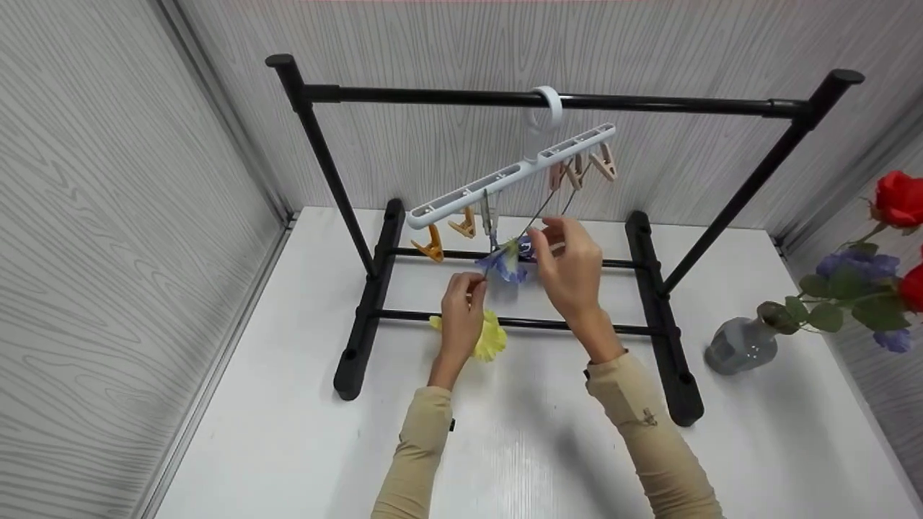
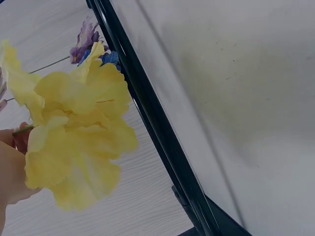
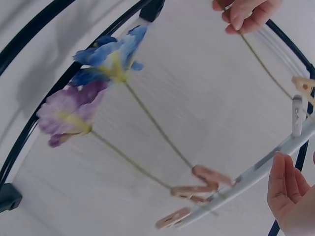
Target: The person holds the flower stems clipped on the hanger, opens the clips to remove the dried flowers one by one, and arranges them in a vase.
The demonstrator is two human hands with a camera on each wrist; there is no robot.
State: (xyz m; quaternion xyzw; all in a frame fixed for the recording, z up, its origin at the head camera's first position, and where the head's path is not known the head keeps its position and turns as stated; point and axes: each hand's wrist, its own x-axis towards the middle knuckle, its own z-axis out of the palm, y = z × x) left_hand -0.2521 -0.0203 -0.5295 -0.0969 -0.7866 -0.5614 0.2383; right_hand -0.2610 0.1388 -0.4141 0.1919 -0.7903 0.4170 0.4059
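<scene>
My left hand [image 1: 463,317] pinches the green stem of a yellow flower [image 2: 83,132], whose head hangs below the fingers. In the right wrist view this stem slants up toward a grey clip [image 3: 297,115] on the white hanger [image 1: 505,176]. My right hand [image 1: 573,263] is raised beside the hanger, fingers nearly straight and nothing between them. A blue flower [image 3: 110,59] and a purple flower [image 3: 74,113] dangle head down by their stems from pink clips [image 3: 192,189] on the hanger.
The hanger's hook [image 1: 551,108] loops over the top bar [image 1: 433,97] of a black rack. Orange clips [image 1: 431,246] hang at the hanger's left end. At the right stands a grey glass vase [image 1: 739,346] with red roses [image 1: 901,200] and purple flowers.
</scene>
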